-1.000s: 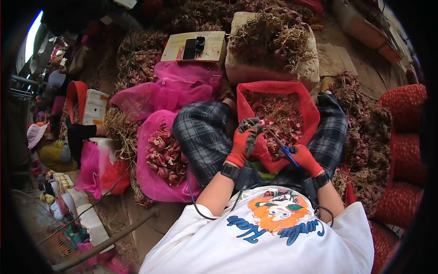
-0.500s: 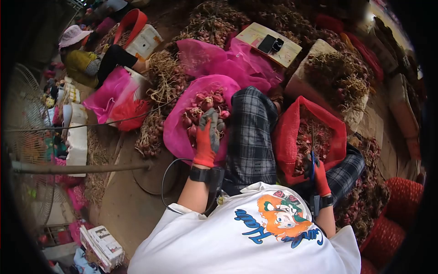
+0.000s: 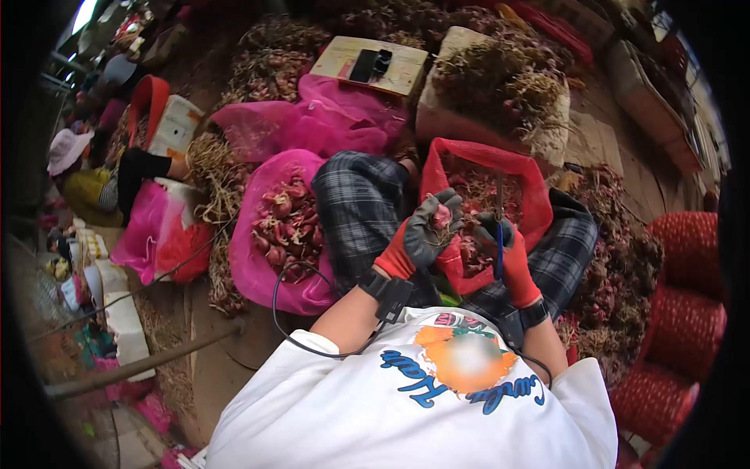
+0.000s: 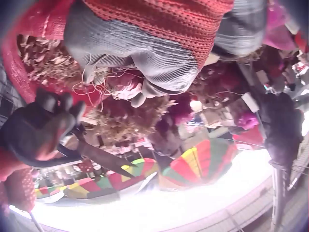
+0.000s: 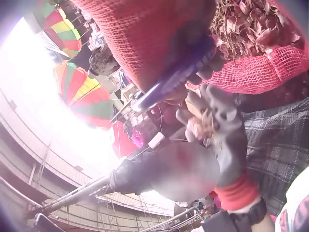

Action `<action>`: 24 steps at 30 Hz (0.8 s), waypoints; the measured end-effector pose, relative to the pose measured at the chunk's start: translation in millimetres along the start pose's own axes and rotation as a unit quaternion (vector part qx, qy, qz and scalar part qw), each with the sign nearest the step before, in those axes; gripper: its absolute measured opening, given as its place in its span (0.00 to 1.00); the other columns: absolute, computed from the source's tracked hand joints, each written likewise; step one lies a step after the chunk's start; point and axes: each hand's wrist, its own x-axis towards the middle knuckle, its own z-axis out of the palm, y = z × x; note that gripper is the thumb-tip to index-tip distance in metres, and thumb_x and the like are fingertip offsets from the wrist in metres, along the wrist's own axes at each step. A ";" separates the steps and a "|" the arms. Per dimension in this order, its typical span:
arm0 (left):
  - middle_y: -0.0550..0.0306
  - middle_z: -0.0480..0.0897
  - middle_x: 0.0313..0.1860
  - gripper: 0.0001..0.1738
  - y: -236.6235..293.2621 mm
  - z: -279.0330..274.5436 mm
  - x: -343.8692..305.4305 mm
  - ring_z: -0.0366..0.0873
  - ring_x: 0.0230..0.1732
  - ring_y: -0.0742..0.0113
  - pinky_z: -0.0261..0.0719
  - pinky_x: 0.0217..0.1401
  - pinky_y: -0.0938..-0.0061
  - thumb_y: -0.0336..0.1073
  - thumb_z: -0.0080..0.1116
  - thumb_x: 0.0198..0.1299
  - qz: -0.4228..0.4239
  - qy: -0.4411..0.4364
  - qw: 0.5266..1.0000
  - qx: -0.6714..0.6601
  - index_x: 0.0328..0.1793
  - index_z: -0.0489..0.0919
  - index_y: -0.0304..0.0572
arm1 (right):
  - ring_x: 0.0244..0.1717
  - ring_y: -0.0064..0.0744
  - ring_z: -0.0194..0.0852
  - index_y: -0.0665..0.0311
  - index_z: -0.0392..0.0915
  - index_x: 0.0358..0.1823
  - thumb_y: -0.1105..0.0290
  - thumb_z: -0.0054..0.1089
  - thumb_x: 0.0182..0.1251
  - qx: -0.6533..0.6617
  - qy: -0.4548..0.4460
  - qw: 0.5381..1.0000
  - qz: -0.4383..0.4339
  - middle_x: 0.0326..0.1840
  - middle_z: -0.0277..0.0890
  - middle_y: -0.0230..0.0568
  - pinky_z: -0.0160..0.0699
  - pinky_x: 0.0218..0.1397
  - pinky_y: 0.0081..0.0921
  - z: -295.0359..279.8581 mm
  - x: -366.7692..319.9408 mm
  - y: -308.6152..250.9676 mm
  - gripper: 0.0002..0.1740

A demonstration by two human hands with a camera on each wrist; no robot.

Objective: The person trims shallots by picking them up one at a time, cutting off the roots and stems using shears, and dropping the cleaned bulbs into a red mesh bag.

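Observation:
In a red and grey glove, my left hand [image 3: 422, 234] holds a small red onion [image 3: 442, 216] with stringy roots, in front of the red mesh bag [image 3: 541, 187]. The left wrist view shows the onion [image 4: 126, 87] at the grey fingertips, loose roots hanging about it. My right hand [image 3: 516, 266], gloved alike, grips blue-handled scissors [image 3: 500, 254] with the blades pointing away from my body. A blade [image 4: 108, 162] stands apart from the onion in the left wrist view. Dry skins and trimmings [image 3: 480, 187] lie inside the red bag.
Left of my leg, a pink mesh bag [image 3: 244, 270] holds several red onions [image 3: 285, 223]. Beyond lie a board [image 3: 332, 62] with a phone [image 3: 363, 66] and a foam box [image 3: 453, 125] heaped with dried onions. Filled red sacks [image 3: 680, 313] line the right. Another person [image 3: 94, 191] sits at left.
My left hand went from the red bag to the onions in the pink bag, then came back with an onion in its fingers. The scissors stayed in my right hand. The head view swung left and back.

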 end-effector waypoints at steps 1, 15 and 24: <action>0.50 0.70 0.62 0.24 -9.8 -5.1 13.6 0.71 0.60 0.58 0.73 0.63 0.61 0.45 0.46 0.69 -0.012 0.008 1.000 -0.002 0.66 0.65 0.43 | 0.40 0.20 0.73 0.68 0.71 0.52 0.77 0.62 0.58 0.001 0.016 1.000 -0.020 0.41 0.76 0.32 0.73 0.44 0.20 -2.5 2.6 3.1 0.20; 0.63 0.73 0.52 0.24 -50.0 -47.6 38.2 0.71 0.51 0.75 0.70 0.58 0.79 0.26 0.49 0.64 -0.050 -0.055 0.964 0.254 0.67 0.64 0.38 | 0.27 0.16 0.73 0.69 0.73 0.49 0.76 0.57 0.56 0.122 0.030 0.991 0.045 0.39 0.80 0.37 0.71 0.27 0.14 -28.3 26.0 63.5 0.17; 0.62 0.76 0.50 0.23 -53.0 -52.4 42.8 0.75 0.49 0.75 0.75 0.54 0.81 0.22 0.50 0.62 -0.011 -0.014 0.974 0.224 0.64 0.67 0.37 | 0.37 0.22 0.79 0.68 0.72 0.45 0.79 0.59 0.55 0.071 0.083 0.994 -0.031 0.39 0.80 0.39 0.77 0.38 0.18 -13.2 34.8 48.7 0.15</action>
